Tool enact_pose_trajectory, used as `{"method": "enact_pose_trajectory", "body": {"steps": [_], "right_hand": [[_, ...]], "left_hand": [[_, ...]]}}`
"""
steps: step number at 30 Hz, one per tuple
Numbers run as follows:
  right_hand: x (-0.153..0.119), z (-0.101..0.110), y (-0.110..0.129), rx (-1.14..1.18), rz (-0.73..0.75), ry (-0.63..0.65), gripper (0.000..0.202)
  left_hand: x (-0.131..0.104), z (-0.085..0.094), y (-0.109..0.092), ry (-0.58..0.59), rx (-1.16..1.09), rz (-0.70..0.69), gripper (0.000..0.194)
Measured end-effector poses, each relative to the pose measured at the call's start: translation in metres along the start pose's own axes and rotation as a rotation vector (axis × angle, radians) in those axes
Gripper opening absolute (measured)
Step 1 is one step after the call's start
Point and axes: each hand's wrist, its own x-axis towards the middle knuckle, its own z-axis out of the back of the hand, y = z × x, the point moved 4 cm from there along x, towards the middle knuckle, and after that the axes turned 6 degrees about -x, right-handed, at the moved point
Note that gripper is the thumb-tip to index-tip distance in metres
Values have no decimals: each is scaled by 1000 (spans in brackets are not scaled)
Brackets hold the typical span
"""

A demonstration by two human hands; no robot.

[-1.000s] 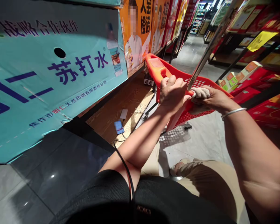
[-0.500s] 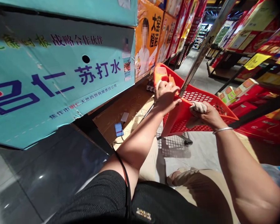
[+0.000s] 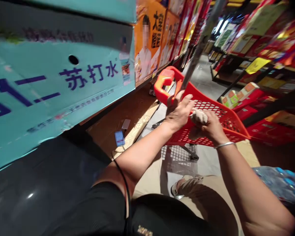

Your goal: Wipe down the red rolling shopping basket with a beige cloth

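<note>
A red plastic shopping cart [image 3: 211, 113] with perforated sides stands in front of me. A scuffed metal pole [image 3: 198, 54] slants up from its near edge. My left hand [image 3: 178, 113] lies over that edge at the pole's foot, its fingers stretched and somewhat apart. What its fingertips touch is partly hidden. Close to its right, my right hand [image 3: 213, 126] is closed around a bunched, off-white cloth [image 3: 199, 117] against the cart's near side. The cart's orange-red handle loop [image 3: 166, 80] is free of both hands.
Turquoise cartons [image 3: 88, 75] and orange cartons [image 3: 147, 49] are stacked on the left. A phone [image 3: 119, 138] and cable lie on the low wooden ledge. Shelves with red gift boxes [image 3: 270, 131] line the right, above wrapped bottles [image 3: 280, 182].
My left hand has moved from the handle corner along the cart's edge to the right, nearer the cloth. My right hand keeps hold of the cloth. The whole view has shifted slightly.
</note>
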Motion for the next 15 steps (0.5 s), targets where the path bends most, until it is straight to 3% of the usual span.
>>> {"method": "enact_pose_trajectory", "body": {"steps": [6,10,15], "right_hand": [[3,5,11,187,-26,44,51],[2,14,-1,215,-58,34,36],[-5,29,-41,-91,-410,120,15]], "left_hand": [[1,-4,17,94,47,-96,54],[9,-13,14,181,102,-159,48],[17,-20,16,169,105,-61,37]]}}
